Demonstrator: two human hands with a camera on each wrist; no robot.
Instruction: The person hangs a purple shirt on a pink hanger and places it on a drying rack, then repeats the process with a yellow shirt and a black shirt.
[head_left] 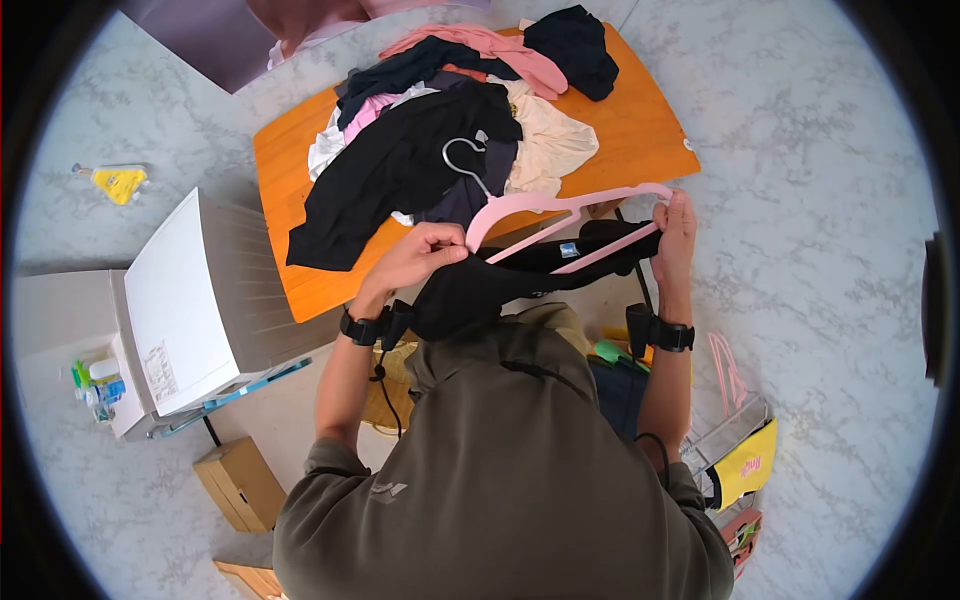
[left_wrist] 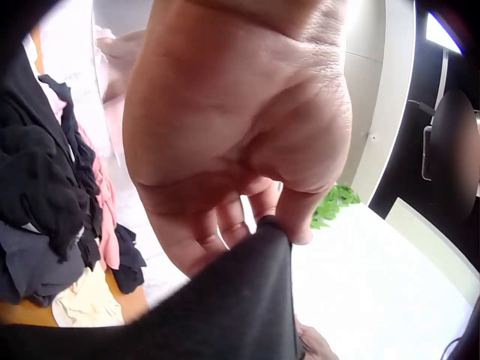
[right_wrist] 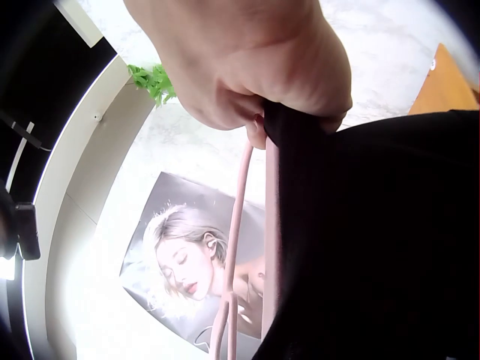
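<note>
A pink plastic hanger (head_left: 560,215) is held level in front of the person, with a black garment (head_left: 520,275) stretched along its lower bar. My left hand (head_left: 420,255) pinches the garment's edge (left_wrist: 232,300) at the hanger's left shoulder. My right hand (head_left: 677,235) grips the hanger's right end together with the black cloth (right_wrist: 360,225); the pink bars (right_wrist: 255,247) run down from the fingers in the right wrist view. Both hands hover over the near edge of the orange table (head_left: 620,130).
A heap of black, pink and cream clothes (head_left: 450,130) with a metal hanger hook (head_left: 465,160) covers the orange table. A white box-like unit (head_left: 200,300) stands to the left. Spare pink hangers (head_left: 728,370) and a yellow bag (head_left: 745,465) lie on the floor at the right.
</note>
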